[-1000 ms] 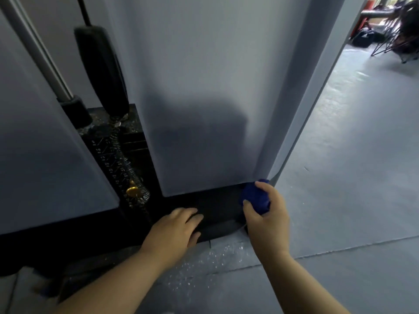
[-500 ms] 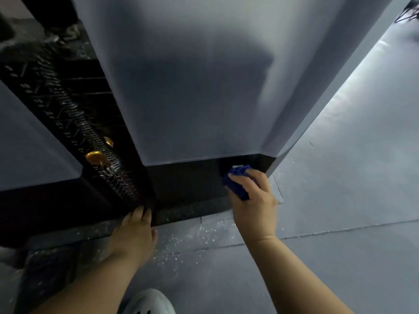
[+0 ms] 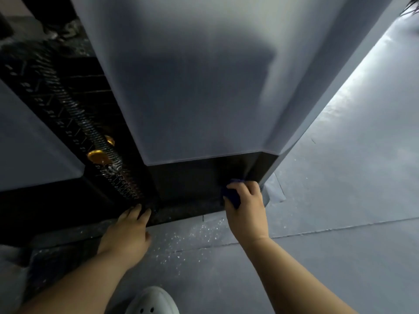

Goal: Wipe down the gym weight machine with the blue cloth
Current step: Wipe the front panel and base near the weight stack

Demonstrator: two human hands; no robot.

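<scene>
The weight machine has a tall grey shroud panel [image 3: 204, 87] above a black base [image 3: 188, 182]. My right hand [image 3: 247, 207] is shut on a bunched blue cloth [image 3: 232, 197] and presses it against the black base near its right corner. Most of the cloth is hidden under my fingers. My left hand [image 3: 127, 232] rests flat on the dark floor plate at the foot of the machine, fingers spread and holding nothing. Left of the grey panel the black weight stack [image 3: 74, 105] shows, with a coiled cord and a gold selector pin [image 3: 97, 155].
Grey floor [image 3: 340, 200] stretches to the right, with shiny specks in front of the base. A second grey panel [image 3: 34, 143] stands at the left. My white shoe [image 3: 152, 301] is at the bottom edge.
The view has tilted down and come closer to the base. My right hand has slid the cloth left and lower along the black base. My left hand has moved left, down to the floor plate.
</scene>
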